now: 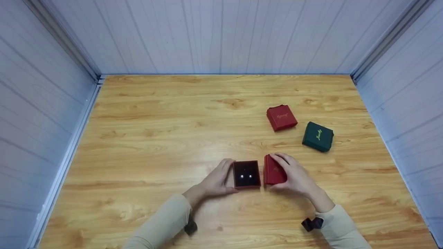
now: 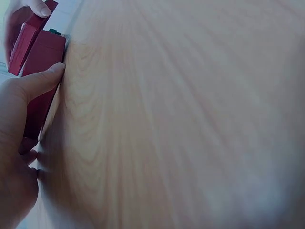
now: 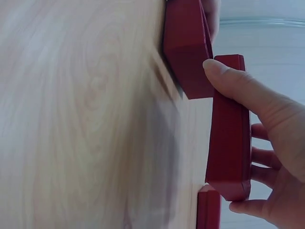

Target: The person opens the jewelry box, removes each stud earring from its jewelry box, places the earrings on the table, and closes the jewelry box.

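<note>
A red jewelry box base (image 1: 246, 187) with a black lining stands on the table, and a pair of small shiny earrings (image 1: 246, 176) sits in it. My left hand (image 1: 217, 179) grips this base from its left side, thumb at the near edge and fingers at the far edge. Just right of it, my right hand (image 1: 294, 175) holds the red lid (image 1: 273, 171) between thumb and fingers, tilted and apart from the base. In the right wrist view the lid (image 3: 228, 133) hangs beside the base (image 3: 188, 47), with the thumb across its edge.
Behind the right hand lies a closed red box (image 1: 282, 117) with gold lettering. A closed dark green box (image 1: 318, 136), also gold-lettered, is farther right. The wood-grain table (image 1: 155, 138) is bounded by pale panels (image 1: 221, 38) at the back and sides.
</note>
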A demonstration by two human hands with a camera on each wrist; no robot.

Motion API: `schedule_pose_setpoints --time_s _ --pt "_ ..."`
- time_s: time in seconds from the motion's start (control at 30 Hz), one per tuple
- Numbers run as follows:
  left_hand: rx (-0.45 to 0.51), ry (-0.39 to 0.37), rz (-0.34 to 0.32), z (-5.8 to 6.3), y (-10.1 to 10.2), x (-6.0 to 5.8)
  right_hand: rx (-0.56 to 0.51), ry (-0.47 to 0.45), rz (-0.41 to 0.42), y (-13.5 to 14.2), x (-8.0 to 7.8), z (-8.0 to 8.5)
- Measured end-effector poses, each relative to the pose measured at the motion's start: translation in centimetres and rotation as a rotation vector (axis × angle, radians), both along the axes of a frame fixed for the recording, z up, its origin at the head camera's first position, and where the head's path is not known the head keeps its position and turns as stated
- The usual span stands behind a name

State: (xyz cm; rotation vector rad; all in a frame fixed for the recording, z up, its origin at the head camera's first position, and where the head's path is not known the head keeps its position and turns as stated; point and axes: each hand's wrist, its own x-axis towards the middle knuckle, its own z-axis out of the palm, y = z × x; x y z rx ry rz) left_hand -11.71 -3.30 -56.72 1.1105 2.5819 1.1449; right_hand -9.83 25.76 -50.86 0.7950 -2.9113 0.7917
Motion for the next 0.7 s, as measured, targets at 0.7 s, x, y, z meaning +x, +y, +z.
schedule_pose_setpoints --time_s 0.7 --pt "0.041 0.016 0.007 -0.3 0.1 -0.1 0.077 -0.091 0.044 0.4 -0.3 -1.5"
